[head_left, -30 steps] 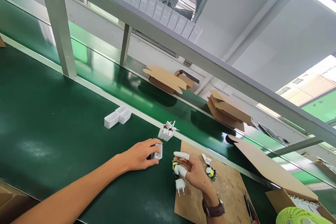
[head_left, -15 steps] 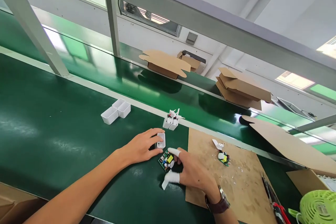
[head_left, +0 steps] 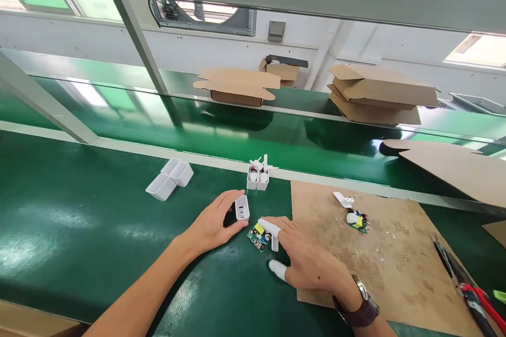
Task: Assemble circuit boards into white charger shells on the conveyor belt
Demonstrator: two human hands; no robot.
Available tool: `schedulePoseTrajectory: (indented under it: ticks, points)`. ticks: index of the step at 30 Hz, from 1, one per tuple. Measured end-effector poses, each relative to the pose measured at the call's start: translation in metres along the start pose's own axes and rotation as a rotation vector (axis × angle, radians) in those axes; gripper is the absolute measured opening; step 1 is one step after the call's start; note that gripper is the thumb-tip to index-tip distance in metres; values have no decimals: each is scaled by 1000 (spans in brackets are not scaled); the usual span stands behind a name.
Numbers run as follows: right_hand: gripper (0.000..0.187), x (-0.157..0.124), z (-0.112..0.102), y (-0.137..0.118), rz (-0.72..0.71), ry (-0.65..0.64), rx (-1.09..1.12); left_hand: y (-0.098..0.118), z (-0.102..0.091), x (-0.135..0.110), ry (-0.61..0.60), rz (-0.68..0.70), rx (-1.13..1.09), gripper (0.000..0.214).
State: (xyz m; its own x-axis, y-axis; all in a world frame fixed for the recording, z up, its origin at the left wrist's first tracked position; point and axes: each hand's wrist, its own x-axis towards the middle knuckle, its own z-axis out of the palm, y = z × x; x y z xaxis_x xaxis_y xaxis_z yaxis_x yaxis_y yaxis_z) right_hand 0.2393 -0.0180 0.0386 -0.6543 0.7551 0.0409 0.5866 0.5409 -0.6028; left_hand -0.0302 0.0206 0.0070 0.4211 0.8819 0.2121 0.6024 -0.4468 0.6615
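My left hand (head_left: pixel 219 224) grips a small white plastic housing (head_left: pixel 242 207) between fingers and thumb; two slots show in its inner end. To the right of it, a green circuit board (head_left: pixel 259 237) with a yellow part lies on the green table, a white plastic piece (head_left: pixel 274 243) at its right edge. My right hand (head_left: pixel 300 253) is over the board, index finger at its upper edge and thumb well apart; white covers sit on both. Just behind stand two white housings (head_left: pixel 257 177) with boards, wires and white pieces sticking out.
Several white housings (head_left: pixel 171 178) stand at the left. A brown board (head_left: pixel 356 268) on the right bears another circuit board (head_left: pixel 358 220); red-handled pliers (head_left: pixel 474 295) lie at its right edge. Flat cardboard boxes (head_left: pixel 379 92) rest on the shelf behind.
The housing in my left hand has been tilted, so its slots now show. The circuit board has turned on the table, and my thumb has come off the white piece. The view has levelled.
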Motion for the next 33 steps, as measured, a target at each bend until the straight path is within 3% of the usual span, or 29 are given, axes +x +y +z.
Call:
schedulePoseTrajectory:
  ticks: [5,11,16,19,23,27,30,33]
  points:
    - [68,7,4,3,139,29,-102,3,-1,1,-3,-14,-8,57]
    - [61,5,0,4,1,40,-51,4,-3,1,-33,-40,-43,66]
    - [59,6,1,4,-3,89,-24,2,0,0,-16,30,-98,78]
    - [57,8,3,4,2,177,-1,0,4,1,41,6,-93,76]
    - [55,12,7,9,-9,336,-51,-1,7,5,121,-145,22,77]
    - [61,13,11,18,15,392,-76,3,3,4,16,-126,-15,87]
    - [60,12,11,23,60,328,-121,7,2,1,-83,-82,-149,96]
    - [57,10,9,24,92,267,-155,9,3,0,-153,-122,-213,93]
